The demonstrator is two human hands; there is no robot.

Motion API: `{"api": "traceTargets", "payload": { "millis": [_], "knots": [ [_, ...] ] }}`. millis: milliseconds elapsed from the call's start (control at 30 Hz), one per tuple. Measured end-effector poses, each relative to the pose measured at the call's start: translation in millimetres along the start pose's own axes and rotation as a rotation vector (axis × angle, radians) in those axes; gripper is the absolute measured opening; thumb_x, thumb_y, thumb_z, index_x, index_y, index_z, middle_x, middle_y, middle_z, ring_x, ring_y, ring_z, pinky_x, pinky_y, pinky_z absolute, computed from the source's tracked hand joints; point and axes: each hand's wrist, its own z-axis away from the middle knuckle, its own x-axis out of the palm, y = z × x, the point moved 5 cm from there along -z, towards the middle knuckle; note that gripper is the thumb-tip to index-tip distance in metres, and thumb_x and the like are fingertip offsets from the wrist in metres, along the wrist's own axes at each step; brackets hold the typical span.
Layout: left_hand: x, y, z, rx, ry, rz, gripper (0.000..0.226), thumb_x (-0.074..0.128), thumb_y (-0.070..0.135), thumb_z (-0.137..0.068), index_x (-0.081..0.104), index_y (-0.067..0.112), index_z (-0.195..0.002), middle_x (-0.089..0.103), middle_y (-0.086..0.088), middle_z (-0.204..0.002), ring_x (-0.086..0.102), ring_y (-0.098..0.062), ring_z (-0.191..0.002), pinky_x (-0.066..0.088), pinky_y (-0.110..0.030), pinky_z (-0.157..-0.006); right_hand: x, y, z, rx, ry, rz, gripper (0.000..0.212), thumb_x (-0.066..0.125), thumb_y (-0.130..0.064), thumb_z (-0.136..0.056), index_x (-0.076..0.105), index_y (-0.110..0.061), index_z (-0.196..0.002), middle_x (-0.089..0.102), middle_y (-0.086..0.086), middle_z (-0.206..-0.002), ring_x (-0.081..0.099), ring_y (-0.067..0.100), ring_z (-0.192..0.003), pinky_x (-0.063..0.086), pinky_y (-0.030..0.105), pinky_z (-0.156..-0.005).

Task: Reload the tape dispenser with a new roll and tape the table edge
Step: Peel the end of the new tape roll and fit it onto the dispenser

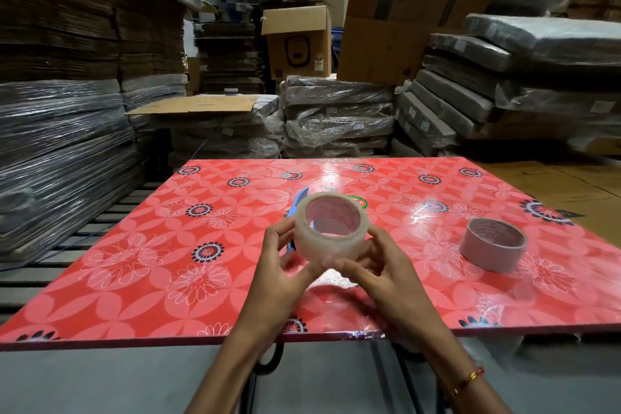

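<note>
A clear tape roll (327, 240) is held up above the middle of the red flowered table (141, 272), its core hole facing me. My left hand (285, 265) grips its left side and my right hand (376, 265) its lower right, fingertips meeting on the front face. Behind the roll lies a blue tape dispenser (297, 203), mostly hidden; only a blue edge and a green label show. A second roll with a brownish-grey core (492, 245) rests flat on the table to the right.
The table's near edge (201, 341) runs across the lower view, with crinkled film at its right part. Wrapped cardboard stacks (60, 144) stand left and behind, and boxes (297, 40) farther back. A wooden floor lies to the right.
</note>
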Motion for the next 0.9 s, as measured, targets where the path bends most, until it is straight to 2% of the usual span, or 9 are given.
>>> {"api": "traceTargets", "payload": {
  "millis": [67, 167, 233, 300, 400, 500, 600, 767, 900],
  "knots": [
    [0.5, -0.7, 0.2, 0.023, -0.007, -0.076, 0.070, 0.085, 0.039, -0.067, 0.051, 0.042, -0.128, 0.059, 0.014, -0.135, 0.061, -0.013, -0.123, 0.051, -0.036, -0.101, -1.2, 1.6, 0.7, 0.041, 0.051, -0.025, 0.058, 0.080, -0.069, -0.066, 0.068, -0.031, -0.107, 0.061, 0.022, -0.077, 0.060, 0.027, -0.064, 0.053, 0.053, -0.064],
    [-2.3, 2.2, 1.1, 0.057, 0.047, -0.050, 0.060, 0.086, 0.028, -0.074, 0.056, 0.038, -0.124, 0.054, -0.005, -0.136, 0.061, -0.015, -0.123, 0.051, -0.037, -0.103, -1.0, 1.5, 2.0, 0.064, 0.081, 0.032, 0.072, 0.061, -0.081, -0.073, 0.062, -0.010, -0.080, 0.057, 0.004, -0.053, 0.054, 0.013, -0.046, 0.043, 0.033, -0.050],
    [-3.9, 5.4, 2.0, 0.084, 0.100, -0.028, 0.048, 0.083, 0.015, -0.080, 0.059, 0.029, -0.119, 0.057, -0.009, -0.131, 0.065, -0.013, -0.116, 0.055, -0.030, -0.095, -1.1, -0.6, 2.9, 0.055, 0.091, 0.061, 0.071, 0.049, -0.087, -0.076, 0.056, -0.018, -0.063, 0.057, 0.001, -0.048, 0.052, 0.012, -0.042, 0.041, 0.027, -0.047],
    [-6.6, 5.6, 3.0, 0.090, 0.155, -0.063, 0.036, 0.077, 0.011, -0.084, 0.059, 0.028, -0.111, 0.063, 0.003, -0.122, 0.067, -0.010, -0.107, 0.055, -0.026, -0.086, -0.9, -1.8, 3.6, 0.046, 0.082, 0.067, 0.070, 0.041, -0.084, -0.084, 0.054, -0.022, -0.054, 0.059, 0.005, -0.048, 0.053, 0.014, -0.042, 0.040, 0.026, -0.047],
    [-13.6, 4.3, 3.3, 0.058, 0.256, -0.072, 0.030, 0.068, 0.004, -0.091, 0.057, 0.031, -0.100, 0.068, 0.015, -0.104, 0.070, -0.013, -0.093, 0.057, -0.031, -0.078, 1.2, -2.9, 5.2, 0.024, 0.026, 0.058, 0.064, 0.039, -0.068, -0.095, 0.059, -0.022, -0.056, 0.061, 0.010, -0.048, 0.054, 0.017, -0.043, 0.040, 0.027, -0.048],
    [-19.9, -2.8, 2.2, -0.024, 0.324, -0.006, 0.022, 0.059, 0.000, -0.095, 0.055, 0.022, -0.092, 0.068, -0.006, -0.099, 0.074, -0.022, -0.078, 0.060, -0.035, -0.060, 5.6, -6.8, 7.1, -0.014, -0.052, -0.022, 0.056, 0.049, -0.063, -0.096, 0.066, -0.014, -0.073, 0.063, 0.015, -0.053, 0.051, 0.015, -0.043, 0.040, 0.023, -0.045],
    [-20.5, -8.4, 1.1, -0.050, 0.337, -0.061, 0.017, 0.062, 0.009, -0.094, 0.053, 0.022, -0.087, 0.068, -0.015, -0.096, 0.075, -0.036, -0.080, 0.061, -0.057, -0.062, 7.5, -10.9, 8.4, -0.077, -0.104, -0.057, 0.050, 0.059, -0.056, -0.086, 0.061, -0.006, -0.083, 0.067, 0.011, -0.063, 0.057, 0.013, -0.053, 0.045, 0.019, -0.052],
    [-14.0, -3.1, 0.1, -0.080, 0.294, -0.024, 0.038, 0.061, 0.003, -0.095, 0.057, 0.041, -0.102, 0.068, -0.018, -0.103, 0.075, -0.039, -0.067, 0.062, -0.052, -0.058, 8.5, -12.0, 7.3, -0.093, -0.133, 0.046, 0.029, 0.071, -0.049, -0.080, 0.061, -0.024, -0.089, 0.068, -0.004, -0.079, 0.065, 0.020, -0.071, 0.052, 0.038, -0.068],
    [-12.7, -6.9, -1.7, -0.156, 0.232, 0.065, 0.040, 0.061, 0.002, -0.096, 0.056, 0.028, -0.125, 0.072, -0.025, -0.098, 0.075, -0.042, -0.072, 0.064, -0.047, -0.064, 6.6, -11.3, 6.7, -0.095, -0.090, 0.061, 0.022, 0.072, -0.045, -0.081, 0.060, -0.029, -0.090, 0.069, -0.007, -0.086, 0.064, 0.028, -0.081, 0.053, 0.049, -0.076]
  ]
}}
